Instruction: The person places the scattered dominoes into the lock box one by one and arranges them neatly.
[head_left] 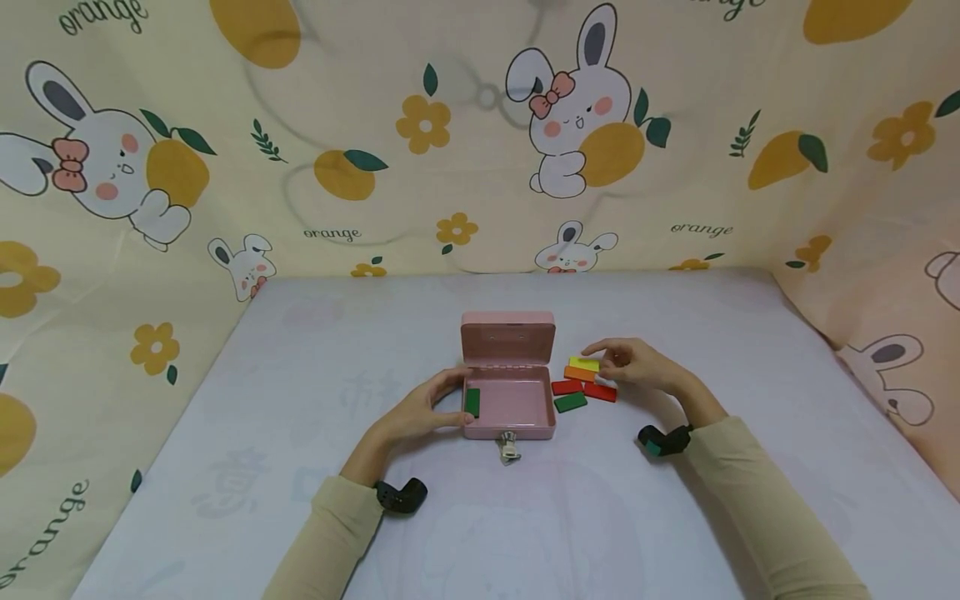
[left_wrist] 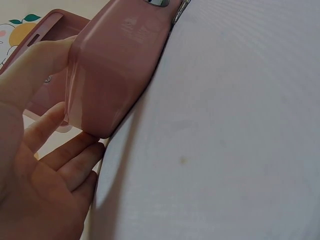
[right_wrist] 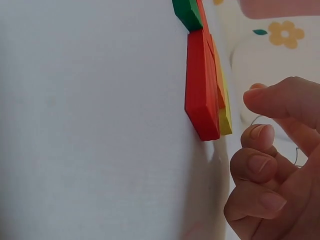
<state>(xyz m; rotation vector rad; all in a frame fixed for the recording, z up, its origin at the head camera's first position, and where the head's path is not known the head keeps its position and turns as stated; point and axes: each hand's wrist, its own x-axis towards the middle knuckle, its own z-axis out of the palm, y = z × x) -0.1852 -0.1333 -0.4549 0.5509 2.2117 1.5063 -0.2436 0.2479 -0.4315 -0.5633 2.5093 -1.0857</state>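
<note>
A pink metal cash box [head_left: 533,406] stands on the table with its lid [head_left: 507,340] raised. Inside it, by the left wall, lies a green block [head_left: 472,402]. My left hand [head_left: 422,408] grips the box's left end, thumb at the front corner and fingertips at the back one; the left wrist view shows that grip close up. My right hand [head_left: 637,364] hovers beside a yellow block [head_left: 584,363], fingers loosely bent and apart, nothing visible between them. Nearby lie an orange block [head_left: 579,373], a red block [right_wrist: 197,85], another red block [head_left: 567,387] and a green block [head_left: 571,402].
A key ring with keys [head_left: 509,450] hangs at the front of the box, over the white tabletop [head_left: 420,542]. Behind the table rises a cloth backdrop [head_left: 480,192] printed with rabbits and oranges.
</note>
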